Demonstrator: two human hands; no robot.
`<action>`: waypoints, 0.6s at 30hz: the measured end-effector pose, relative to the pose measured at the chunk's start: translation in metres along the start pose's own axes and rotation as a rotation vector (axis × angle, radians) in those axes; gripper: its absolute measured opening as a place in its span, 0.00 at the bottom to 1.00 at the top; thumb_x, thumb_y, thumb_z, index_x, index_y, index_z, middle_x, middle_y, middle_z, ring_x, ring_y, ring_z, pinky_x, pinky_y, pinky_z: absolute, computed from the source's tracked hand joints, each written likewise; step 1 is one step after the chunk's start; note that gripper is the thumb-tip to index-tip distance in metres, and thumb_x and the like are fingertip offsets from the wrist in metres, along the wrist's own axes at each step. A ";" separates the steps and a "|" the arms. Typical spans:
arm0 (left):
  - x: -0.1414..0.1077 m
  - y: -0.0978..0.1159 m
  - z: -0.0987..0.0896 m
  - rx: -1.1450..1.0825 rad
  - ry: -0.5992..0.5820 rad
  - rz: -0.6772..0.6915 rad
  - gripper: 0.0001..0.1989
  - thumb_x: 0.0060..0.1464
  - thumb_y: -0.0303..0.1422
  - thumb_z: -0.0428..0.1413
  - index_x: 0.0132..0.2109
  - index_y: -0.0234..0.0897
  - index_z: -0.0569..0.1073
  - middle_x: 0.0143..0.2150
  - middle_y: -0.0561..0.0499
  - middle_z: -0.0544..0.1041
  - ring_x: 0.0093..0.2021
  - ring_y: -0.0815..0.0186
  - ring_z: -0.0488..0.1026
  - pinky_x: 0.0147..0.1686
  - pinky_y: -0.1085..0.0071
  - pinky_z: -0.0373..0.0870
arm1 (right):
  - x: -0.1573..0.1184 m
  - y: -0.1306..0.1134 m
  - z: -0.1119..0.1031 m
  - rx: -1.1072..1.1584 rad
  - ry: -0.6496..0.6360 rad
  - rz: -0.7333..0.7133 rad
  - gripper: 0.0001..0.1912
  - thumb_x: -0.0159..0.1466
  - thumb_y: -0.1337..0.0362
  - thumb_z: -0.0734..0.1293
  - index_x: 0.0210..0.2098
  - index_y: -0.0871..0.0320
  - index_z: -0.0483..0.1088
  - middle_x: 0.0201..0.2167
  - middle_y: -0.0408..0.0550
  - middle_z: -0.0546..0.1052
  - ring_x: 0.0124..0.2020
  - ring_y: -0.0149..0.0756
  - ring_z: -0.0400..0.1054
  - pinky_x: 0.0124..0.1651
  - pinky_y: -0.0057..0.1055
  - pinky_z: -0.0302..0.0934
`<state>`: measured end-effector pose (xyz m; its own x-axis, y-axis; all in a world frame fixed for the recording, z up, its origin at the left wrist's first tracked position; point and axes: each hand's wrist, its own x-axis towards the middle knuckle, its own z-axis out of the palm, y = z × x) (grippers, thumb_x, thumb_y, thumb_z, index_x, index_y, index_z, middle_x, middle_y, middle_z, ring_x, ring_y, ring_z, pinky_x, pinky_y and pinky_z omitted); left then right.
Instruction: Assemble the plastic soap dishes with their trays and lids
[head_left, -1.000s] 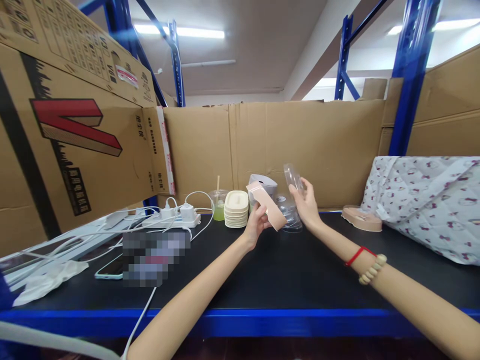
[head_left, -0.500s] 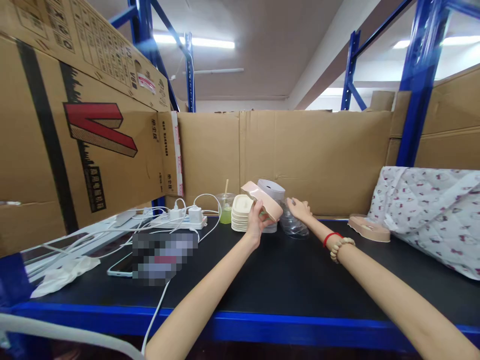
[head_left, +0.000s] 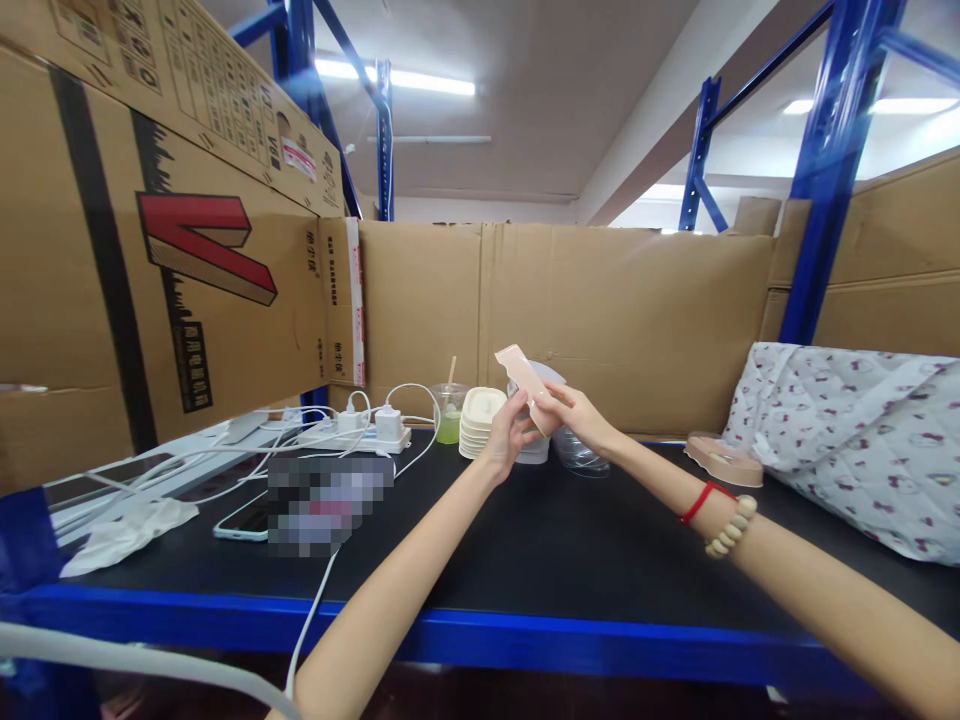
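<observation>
My left hand (head_left: 510, 437) grips the lower left side of a pink, wavy-edged piece (head_left: 523, 372), raised above the black shelf and tilted. Fingers of my right hand (head_left: 576, 414) are closed on its right side. Behind the piece, a white round container (head_left: 547, 371) is partly hidden. Clear plastic lids or cups (head_left: 579, 455) lie beneath my right hand. Just left of my left hand stands a stack of cream square containers (head_left: 478, 420). A cup of green drink (head_left: 448, 427) with a straw is beside that stack.
A phone (head_left: 244, 520), white cables and a power strip (head_left: 360, 437) occupy the left side, near a crumpled tissue (head_left: 135, 535). Another pink piece (head_left: 724, 460) lies at right beside a patterned bag (head_left: 855, 440). Cardboard (head_left: 637, 320) walls the back.
My right hand has moved left from the clear plastic and taken hold of the pink piece. The piece, in my left hand, is now turned more steeply. The view has shifted slightly.
</observation>
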<state>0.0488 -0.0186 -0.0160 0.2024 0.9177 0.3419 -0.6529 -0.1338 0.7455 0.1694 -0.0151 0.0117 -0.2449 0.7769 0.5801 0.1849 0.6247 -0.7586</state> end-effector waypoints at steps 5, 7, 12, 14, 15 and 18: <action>0.004 0.011 -0.006 -0.146 0.014 0.089 0.23 0.45 0.48 0.54 0.42 0.33 0.72 0.39 0.43 0.78 0.41 0.55 0.76 0.37 0.62 0.74 | 0.028 -0.016 -0.004 -0.055 0.180 0.079 0.27 0.55 0.44 0.60 0.38 0.59 0.74 0.40 0.52 0.78 0.43 0.45 0.71 0.48 0.42 0.64; 0.007 0.012 -0.010 -0.174 0.091 0.136 0.24 0.44 0.49 0.54 0.40 0.33 0.71 0.36 0.43 0.78 0.38 0.54 0.77 0.32 0.64 0.74 | 0.045 -0.020 -0.007 -0.254 0.362 0.067 0.24 0.53 0.46 0.64 0.40 0.56 0.74 0.43 0.51 0.77 0.47 0.47 0.69 0.50 0.43 0.62; 0.014 0.011 -0.017 -0.187 0.268 0.160 0.24 0.47 0.50 0.49 0.38 0.32 0.71 0.32 0.44 0.77 0.34 0.57 0.78 0.24 0.71 0.71 | 0.075 -0.017 -0.010 -0.704 0.497 0.272 0.24 0.46 0.48 0.70 0.38 0.55 0.76 0.47 0.57 0.75 0.48 0.52 0.69 0.49 0.46 0.61; 0.014 0.011 -0.017 -0.181 0.267 0.150 0.24 0.47 0.50 0.48 0.37 0.32 0.72 0.32 0.43 0.77 0.34 0.57 0.78 0.24 0.71 0.71 | 0.079 -0.011 -0.008 -0.763 0.442 0.359 0.24 0.44 0.46 0.71 0.34 0.56 0.77 0.44 0.59 0.75 0.47 0.53 0.70 0.48 0.45 0.62; 0.014 0.011 -0.017 -0.182 0.261 0.149 0.24 0.47 0.50 0.48 0.36 0.32 0.72 0.32 0.43 0.77 0.34 0.56 0.78 0.24 0.71 0.71 | 0.080 -0.008 -0.007 -0.787 0.418 0.375 0.24 0.43 0.45 0.71 0.33 0.56 0.77 0.44 0.60 0.76 0.46 0.53 0.70 0.48 0.45 0.62; 0.013 0.011 -0.014 -0.197 0.242 0.148 0.23 0.47 0.50 0.49 0.36 0.32 0.72 0.32 0.44 0.76 0.34 0.55 0.78 0.27 0.67 0.73 | 0.081 0.000 -0.003 -0.834 0.381 0.364 0.26 0.44 0.45 0.70 0.35 0.56 0.77 0.47 0.61 0.74 0.47 0.53 0.69 0.49 0.44 0.61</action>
<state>0.0342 -0.0028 -0.0115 -0.0684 0.9590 0.2752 -0.7953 -0.2189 0.5653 0.1521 0.0475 0.0593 0.2562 0.8148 0.5201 0.8357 0.0837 -0.5428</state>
